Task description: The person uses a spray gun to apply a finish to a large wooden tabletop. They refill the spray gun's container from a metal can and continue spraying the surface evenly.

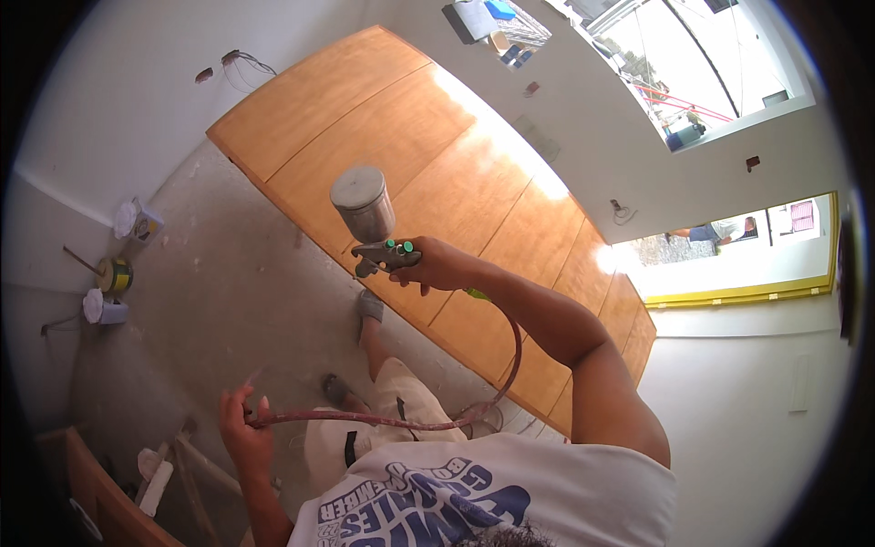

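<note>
The right grip (436, 264) is wrapped firmly round the handle of a metal spray gun (363, 202), its cup sitting above the knuckles, near the close long edge of a big orange-brown wooden panel (456, 196). Whether the trigger is pulled, I can't tell; no mist shows from here. The left grip (244, 424) is curled about the dark red hose (518, 351), low and well off to the left, so the line runs slack across the front of the body and up to the gun.

I'd say the step in hand is coating that panel. A next pass would call for a level wrist along the boards, with the left side feeding hose so it never drags on the wood.

The panel's near edge runs slantwise just beyond the person's feet; I can't judge if it lies flat or leans. Its far long edge runs close along the white wall (583, 137), leaving little room there. The grey floor (228, 264) is roomy to the left, until a white tub (137, 221) and a yellow-and-green tin (115, 274) by the other wall. Behind the left arm, a wooden frame (105, 497) tightens the space for stepping back.
</note>
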The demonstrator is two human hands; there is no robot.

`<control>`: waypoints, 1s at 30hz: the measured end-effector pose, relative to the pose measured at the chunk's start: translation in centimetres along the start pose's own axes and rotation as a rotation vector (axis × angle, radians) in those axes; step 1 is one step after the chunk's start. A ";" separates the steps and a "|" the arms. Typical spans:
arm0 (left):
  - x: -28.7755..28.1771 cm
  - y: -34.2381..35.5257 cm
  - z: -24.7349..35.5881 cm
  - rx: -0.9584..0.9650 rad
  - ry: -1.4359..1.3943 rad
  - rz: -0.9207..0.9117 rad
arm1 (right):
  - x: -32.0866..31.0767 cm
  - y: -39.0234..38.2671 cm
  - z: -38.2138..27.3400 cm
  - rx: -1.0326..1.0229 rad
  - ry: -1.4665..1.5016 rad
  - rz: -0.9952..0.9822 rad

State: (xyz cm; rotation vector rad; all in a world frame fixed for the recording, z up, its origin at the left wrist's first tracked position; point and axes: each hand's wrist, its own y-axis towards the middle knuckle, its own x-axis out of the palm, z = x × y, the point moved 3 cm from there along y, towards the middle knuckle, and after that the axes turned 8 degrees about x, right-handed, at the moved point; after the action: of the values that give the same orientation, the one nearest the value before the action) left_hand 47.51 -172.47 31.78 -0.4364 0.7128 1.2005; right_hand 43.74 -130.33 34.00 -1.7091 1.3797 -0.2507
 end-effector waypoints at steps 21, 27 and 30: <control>18.1 13.9 10.2 -0.056 -0.113 -0.269 | -45.1 16.0 18.9 0.066 -0.281 1.064; 17.5 13.7 10.3 -0.032 -0.094 -0.233 | -44.0 13.3 20.5 0.069 -0.154 0.960; 15.6 11.6 9.3 -0.082 -0.073 -0.176 | -37.2 8.9 15.9 0.128 0.060 0.751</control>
State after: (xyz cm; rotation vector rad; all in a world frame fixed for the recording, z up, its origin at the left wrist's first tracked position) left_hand 41.92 -151.92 28.09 -0.5106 0.5521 1.0767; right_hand 34.61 -90.03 31.71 -0.9894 1.8970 0.0375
